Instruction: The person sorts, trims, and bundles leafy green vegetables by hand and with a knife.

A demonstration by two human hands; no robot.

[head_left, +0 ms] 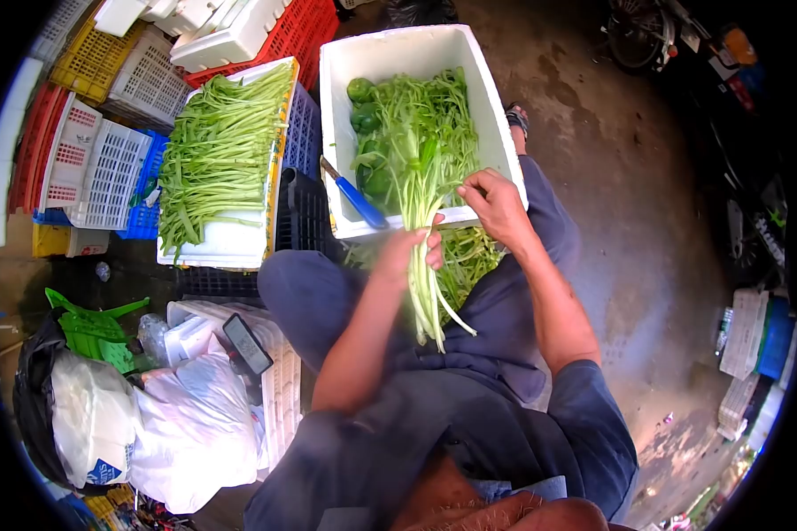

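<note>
My left hand point(409, 252) is wrapped round a bunch of long green stems point(427, 288), whose pale ends hang down over my lap. The leafy end of the bunch lies over the near rim of a white foam box point(335, 115). Just right of the bunch is my right hand point(494, 202), fingers curled with fingertips pinched close to a leaf; what they hold, if anything, is too small to make out. A knife with a blue handle point(359, 202) rests at the box's near left corner. Inside the box are leafy greens point(447, 106) and round green vegetables point(365, 119).
More stems point(230, 150) lie in rows on a white foam lid point(212, 257) at the left. Stacked plastic crates point(106, 173) stand beyond it. White bags point(190, 425) and a phone-like device point(247, 343) are at lower left. Loose greens point(469, 265) lie below the box.
</note>
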